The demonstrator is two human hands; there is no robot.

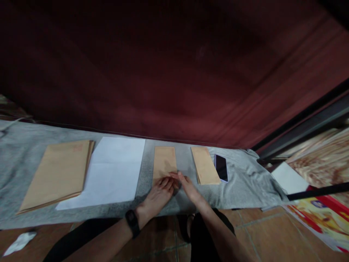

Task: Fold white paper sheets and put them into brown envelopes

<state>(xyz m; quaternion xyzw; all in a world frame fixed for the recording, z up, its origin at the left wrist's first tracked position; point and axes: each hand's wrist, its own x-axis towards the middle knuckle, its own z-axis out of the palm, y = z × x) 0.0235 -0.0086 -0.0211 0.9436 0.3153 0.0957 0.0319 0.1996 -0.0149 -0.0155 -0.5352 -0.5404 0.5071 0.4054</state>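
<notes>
A small brown envelope (164, 158) lies lengthwise on the grey cloth in front of me. My left hand (160, 191) rests palm down on its near end, fingers stretched out over the paper. From the right, my right hand (185, 183) closes on the envelope's near right corner, its fingertips meeting those of the left hand. That near end is mostly hidden under both hands. Just to the right lie more small brown envelopes (205, 165) in a thin stack. Left of the hands is a sheet of white paper (114, 171), partly under large brown envelopes (60, 167).
A phone (221, 167) lies beside the right-hand stack. The grey cloth (245, 182) covers a long narrow surface against a dark red drape (163, 91). A metal bar (305, 127) and a colourful box (321, 218) are at the right. A white scrap (20, 243) lies on the tiled floor.
</notes>
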